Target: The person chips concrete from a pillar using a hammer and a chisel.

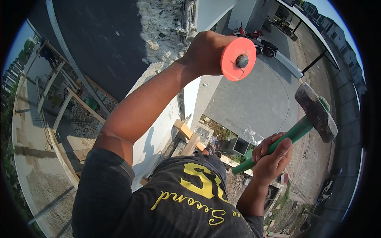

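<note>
My left hand [208,53] is closed around the grip of a cold chisel whose round red hand guard [230,64] faces up. The dark struck end of the chisel [242,61] pokes through the guard; its blade is hidden behind my hand. Beyond that hand lies the rough, broken masonry [162,32] on top of a white wall [157,131]. Lower right, my right hand [272,159] grips the green handle of a sledgehammer [316,111]. The worn steel hammer head is tilted and apart from the chisel.
A dark flat surface [104,38] adjoins the broken wall top. Timber pieces [190,139] stand far below by my feet. Timber framing [64,110] and a person [49,55] are at left. Parked motorbikes [265,47] stand on the paved forecourt [253,98] below.
</note>
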`<state>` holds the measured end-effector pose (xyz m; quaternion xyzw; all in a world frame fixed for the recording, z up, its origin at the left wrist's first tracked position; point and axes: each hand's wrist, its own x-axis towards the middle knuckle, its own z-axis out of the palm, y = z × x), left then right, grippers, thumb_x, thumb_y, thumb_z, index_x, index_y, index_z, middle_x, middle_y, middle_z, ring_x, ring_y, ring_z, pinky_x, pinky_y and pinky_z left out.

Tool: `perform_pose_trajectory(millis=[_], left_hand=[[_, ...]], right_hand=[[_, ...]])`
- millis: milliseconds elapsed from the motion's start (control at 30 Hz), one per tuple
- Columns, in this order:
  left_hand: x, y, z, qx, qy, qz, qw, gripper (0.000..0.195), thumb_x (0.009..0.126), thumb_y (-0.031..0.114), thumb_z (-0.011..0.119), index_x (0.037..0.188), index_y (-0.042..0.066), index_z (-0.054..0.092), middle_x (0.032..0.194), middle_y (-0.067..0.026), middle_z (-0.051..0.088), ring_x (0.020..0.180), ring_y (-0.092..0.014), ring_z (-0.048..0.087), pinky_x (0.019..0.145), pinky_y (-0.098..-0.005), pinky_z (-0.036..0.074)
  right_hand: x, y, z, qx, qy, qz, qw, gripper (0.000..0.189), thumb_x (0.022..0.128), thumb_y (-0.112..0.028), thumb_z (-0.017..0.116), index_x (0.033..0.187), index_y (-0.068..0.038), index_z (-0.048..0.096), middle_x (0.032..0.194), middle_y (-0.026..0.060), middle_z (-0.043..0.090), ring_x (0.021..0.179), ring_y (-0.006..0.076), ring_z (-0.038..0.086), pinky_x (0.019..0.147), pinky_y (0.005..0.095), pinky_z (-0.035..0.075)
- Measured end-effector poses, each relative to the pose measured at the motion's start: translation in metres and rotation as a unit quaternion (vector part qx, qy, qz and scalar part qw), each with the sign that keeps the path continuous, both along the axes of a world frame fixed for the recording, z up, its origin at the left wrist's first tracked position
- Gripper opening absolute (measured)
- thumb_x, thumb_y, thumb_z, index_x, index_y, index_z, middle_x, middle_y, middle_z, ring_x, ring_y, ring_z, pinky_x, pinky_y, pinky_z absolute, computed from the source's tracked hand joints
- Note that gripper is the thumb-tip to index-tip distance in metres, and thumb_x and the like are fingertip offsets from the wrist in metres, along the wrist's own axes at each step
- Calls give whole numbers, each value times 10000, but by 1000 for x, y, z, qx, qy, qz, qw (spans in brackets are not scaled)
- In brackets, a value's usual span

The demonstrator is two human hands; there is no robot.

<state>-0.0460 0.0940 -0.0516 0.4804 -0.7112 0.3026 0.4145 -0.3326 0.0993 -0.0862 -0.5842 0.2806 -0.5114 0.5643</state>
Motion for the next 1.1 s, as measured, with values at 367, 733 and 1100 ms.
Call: perform_pose_trajectory(millis=[367, 733, 1100], left_hand=[[0, -6, 0, -3, -11, -7, 1000, 280, 650, 269, 775, 837, 100, 652, 712, -57, 654, 600, -239, 649, 530, -309, 526], [-8, -5, 5, -1, -6, -10, 1000, 276, 648, 254, 770, 851, 102, 663, 702, -60, 653, 593, -245, 645, 514, -315, 510], [-23, -12, 3, -26, 62, 10, 998, 237, 634, 164, 744, 796, 67, 600, 645, -70, 619, 561, -259, 624, 518, -328, 509]], right_hand=[[23, -5, -26, -96, 67, 29, 993, 304, 998, -347, 464, 900, -62, 424, 573, 9, 417, 405, 82, 374, 375, 238, 313], [46, -9, -28, -157, 156, 61, 973, 206, 931, -172, 567, 1010, -8, 471, 645, 109, 549, 514, 232, 536, 503, 338, 405], [-27, -3, -92, 177, 58, 17, 982, 270, 1013, -296, 453, 827, -110, 392, 538, -24, 378, 339, 62, 320, 297, 237, 271]])
